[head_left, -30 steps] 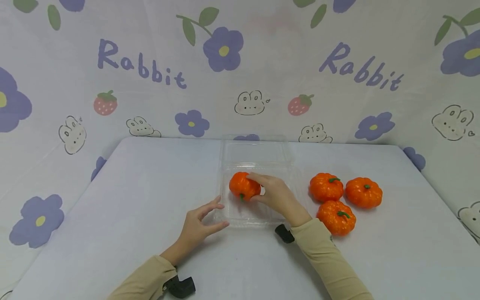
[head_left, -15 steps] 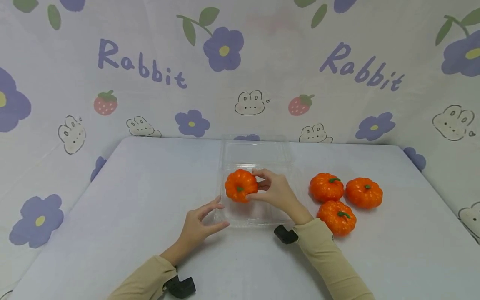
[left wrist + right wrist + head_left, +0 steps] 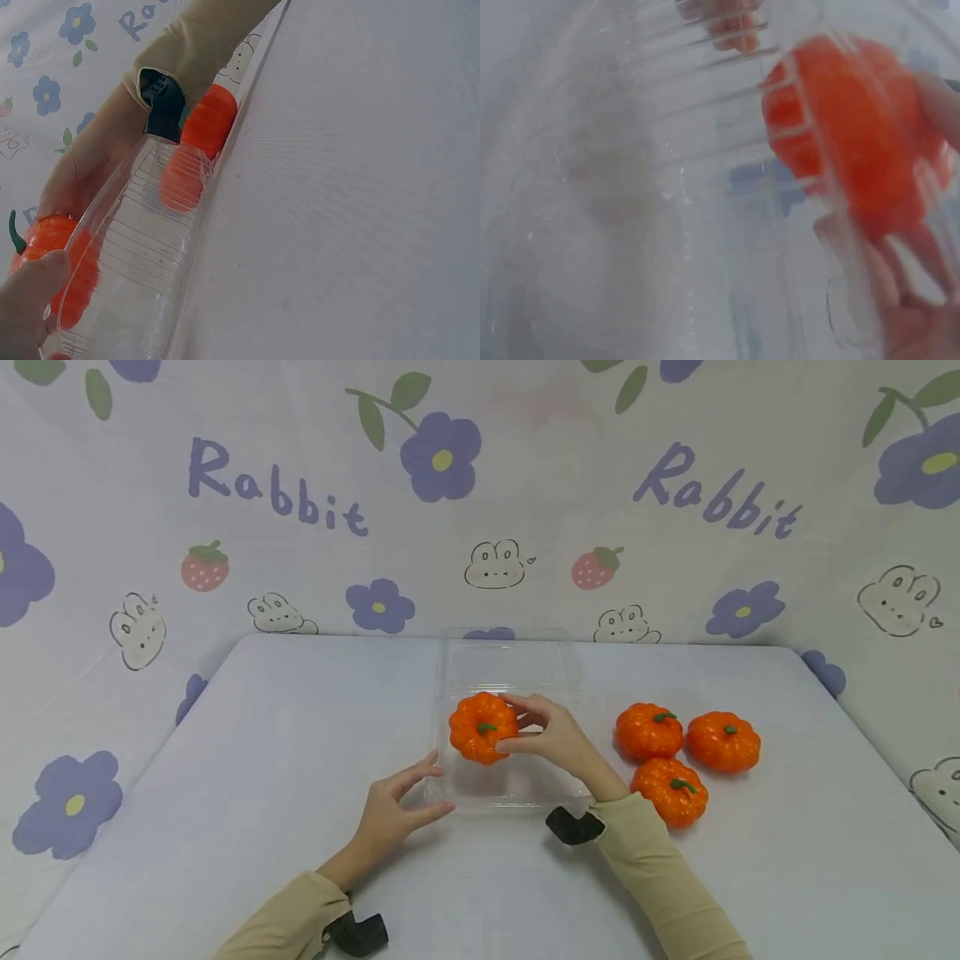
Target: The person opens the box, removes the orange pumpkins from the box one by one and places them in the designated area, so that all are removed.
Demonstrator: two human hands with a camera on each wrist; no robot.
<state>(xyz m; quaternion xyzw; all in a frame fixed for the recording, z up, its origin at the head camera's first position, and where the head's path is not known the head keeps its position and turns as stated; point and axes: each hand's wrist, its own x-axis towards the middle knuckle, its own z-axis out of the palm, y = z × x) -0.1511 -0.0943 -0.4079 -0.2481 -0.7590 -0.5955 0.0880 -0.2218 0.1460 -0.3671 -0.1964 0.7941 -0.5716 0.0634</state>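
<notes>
In the head view an orange toy pumpkin (image 3: 474, 737) with a green stem is held by my right hand (image 3: 562, 745), its thumb and fingers on the pumpkin's right side. The pumpkin is over the base of a clear plastic clamshell box (image 3: 517, 789), whose lid (image 3: 510, 662) lies open toward the back. My left hand (image 3: 386, 814) holds the box's front left corner, thumb along the front and fingers at the left side. The left wrist view shows the pumpkin (image 3: 56, 232) partly through the box wall. In the blurred right wrist view the pumpkin (image 3: 855, 127) also shows through clear plastic.
Right of the box sit three more orange pumpkins: one at the back left (image 3: 648, 732), one at the far right (image 3: 723, 742) and one in front (image 3: 673, 792), near the right sleeve. A patterned cloth (image 3: 420, 543) stands behind the white table (image 3: 315, 718).
My right hand has lifted the pumpkin slightly and turned it, so its stem, which pointed toward the front, now faces up toward the head camera. The left hand stays at the box corner.
</notes>
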